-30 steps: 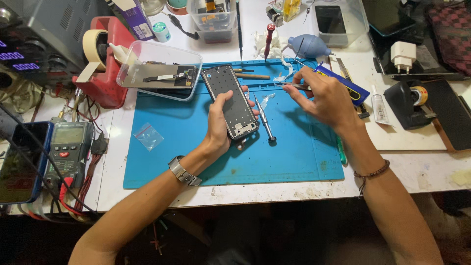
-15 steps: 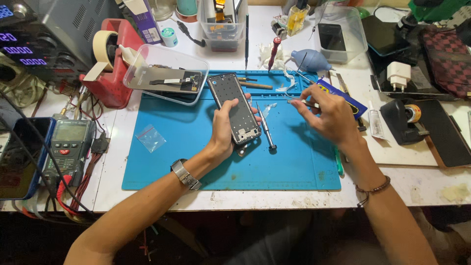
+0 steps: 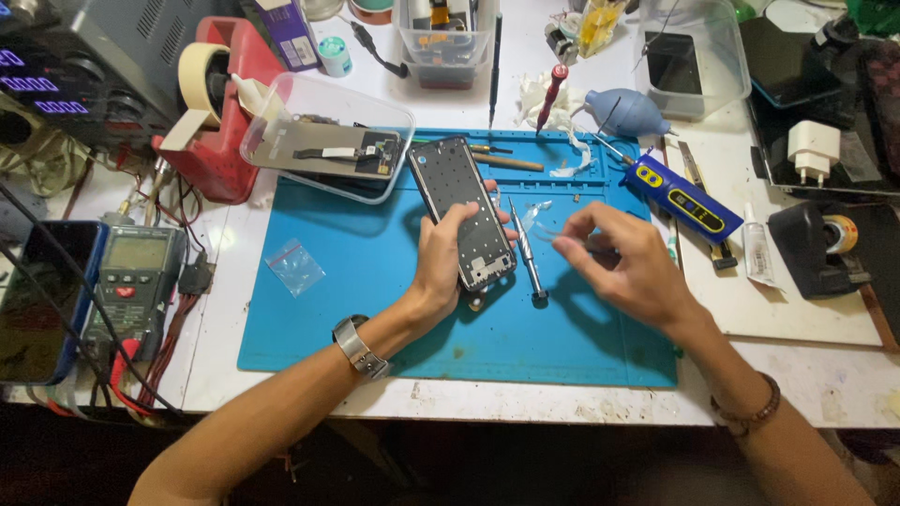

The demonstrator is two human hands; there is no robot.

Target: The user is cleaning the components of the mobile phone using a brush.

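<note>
Crowded surface [image 3: 778,328], blue mat [image 3: 375,319]. Left hand [image 3: 448,253] gripping phone frame [image 3: 461,211]; right hand [image 3: 619,262] pinching tweezers [image 3: 562,236]. Risking slip, scratching frame, knocking screwdriver [image 3: 527,253].

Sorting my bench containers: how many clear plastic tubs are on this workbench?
3: one tub tilted at the blue mat's upper-left corner, one top centre, one top right. Clutter may hide others.
</note>
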